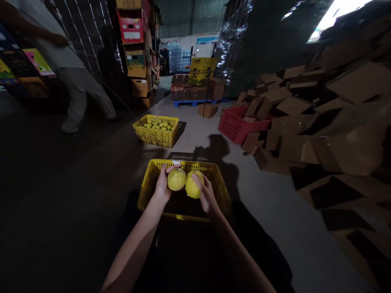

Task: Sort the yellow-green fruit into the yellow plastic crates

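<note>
Over a yellow plastic crate (224, 185), both hands hold up yellow-green round fruits side by side. My left hand (163, 186) is closed around the left fruit (176, 179), its thumb near the top. The right fruit (193, 189) is in my right hand (207, 193), with fingers wrapped on its upper right side. The two fruits are very close together or touching. Below them the crate's inside is dark, and its bottom is hard to make out.
Ahead stands another yellow crate (159, 140) full of similar fruits, with a cord running to a walking person (73, 77) at left. A red crate (233, 126) and heaped cardboard (330, 146) are at right. Stacked boxes (136, 61) and a blue pallet (195, 103) stand behind.
</note>
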Demonstrator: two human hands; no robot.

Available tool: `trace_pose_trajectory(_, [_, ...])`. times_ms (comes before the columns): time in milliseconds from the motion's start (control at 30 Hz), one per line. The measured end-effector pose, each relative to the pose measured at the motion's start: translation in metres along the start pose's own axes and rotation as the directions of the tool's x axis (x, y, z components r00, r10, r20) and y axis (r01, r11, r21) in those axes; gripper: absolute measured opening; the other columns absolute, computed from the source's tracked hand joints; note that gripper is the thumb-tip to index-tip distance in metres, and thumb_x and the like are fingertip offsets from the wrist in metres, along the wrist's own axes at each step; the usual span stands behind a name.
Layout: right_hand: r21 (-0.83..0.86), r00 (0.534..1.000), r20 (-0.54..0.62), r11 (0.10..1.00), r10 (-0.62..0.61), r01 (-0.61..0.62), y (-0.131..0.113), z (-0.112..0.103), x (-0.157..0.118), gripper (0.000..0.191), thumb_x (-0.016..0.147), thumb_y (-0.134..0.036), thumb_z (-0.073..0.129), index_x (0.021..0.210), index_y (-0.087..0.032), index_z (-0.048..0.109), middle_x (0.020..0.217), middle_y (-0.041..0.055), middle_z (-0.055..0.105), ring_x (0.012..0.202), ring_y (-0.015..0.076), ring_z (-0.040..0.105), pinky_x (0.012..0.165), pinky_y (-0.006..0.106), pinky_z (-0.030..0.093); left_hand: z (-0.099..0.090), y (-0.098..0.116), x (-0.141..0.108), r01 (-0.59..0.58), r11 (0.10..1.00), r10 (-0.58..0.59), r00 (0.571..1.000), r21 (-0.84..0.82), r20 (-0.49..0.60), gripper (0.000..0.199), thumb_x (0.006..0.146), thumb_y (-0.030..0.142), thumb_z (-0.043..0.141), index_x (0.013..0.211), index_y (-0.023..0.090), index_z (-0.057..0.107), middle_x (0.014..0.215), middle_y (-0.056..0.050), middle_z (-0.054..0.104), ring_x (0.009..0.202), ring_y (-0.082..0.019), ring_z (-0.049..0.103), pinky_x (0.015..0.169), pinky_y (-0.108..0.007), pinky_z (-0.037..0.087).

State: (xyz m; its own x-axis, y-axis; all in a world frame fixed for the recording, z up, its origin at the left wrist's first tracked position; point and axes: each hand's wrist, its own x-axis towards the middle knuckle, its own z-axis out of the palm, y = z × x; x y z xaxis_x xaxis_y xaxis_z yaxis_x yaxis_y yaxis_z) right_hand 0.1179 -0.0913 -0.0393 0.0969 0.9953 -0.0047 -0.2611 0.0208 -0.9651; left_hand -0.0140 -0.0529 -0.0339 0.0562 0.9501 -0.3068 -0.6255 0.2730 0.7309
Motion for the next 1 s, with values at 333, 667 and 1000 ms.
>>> trace_pose_trajectory(333, [0.047, 0.914, 0.045, 0.913, 0.403, -0.405, 0.017, -0.014, 0.015, 0.058, 0.072, -0.047, 0.062, 0.123, -0.031, 0.041, 0.077, 0.0001, 0.064, 0.036, 0.0131, 0.052, 0.034, 0.030, 0.047, -0.006, -0.005, 0.005, 0.099, 0.970, -0.066, 0.986, 0.221, -0.152, 0.029, 0.072, 0.028, 0.058, 0.101, 0.024, 0.062, 0.101, -0.002, 0.067, 0.089, -0.019, 0.064, 0.062, -0.024, 0.050])
trace_pose_trajectory(667, [0.067, 0.836, 0.177, 0.841, 0.520, -0.537, 0.003, -0.028, 0.018, 0.046, 0.071, -0.062, 0.057, 0.092, -0.021, 0.064, 0.057, 0.0035, 0.068, 0.030, 0.0172, 0.052, 0.027, 0.025, 0.033, -0.009, -0.003, -0.009, 0.206, 0.920, -0.195, 0.979, 0.332, -0.066, 0.037, 0.076, 0.038, 0.068, 0.103, 0.018, 0.053, 0.104, -0.012, 0.066, 0.079, -0.022, 0.069, 0.062, -0.035, 0.060])
trace_pose_trajectory(1000, [0.081, 0.844, 0.342, 0.882, 0.413, -0.464, 0.002, -0.031, 0.014, 0.050, 0.073, -0.061, 0.056, 0.096, -0.017, 0.064, 0.066, 0.0074, 0.072, 0.029, 0.0120, 0.048, 0.027, 0.022, 0.031, -0.006, 0.007, -0.009, 0.385, 0.923, -0.385, 0.922, -0.010, -0.025, 0.036, 0.085, 0.039, 0.054, 0.105, 0.010, 0.060, 0.075, -0.007, 0.068, 0.063, -0.019, 0.067, 0.051, -0.028, 0.059])
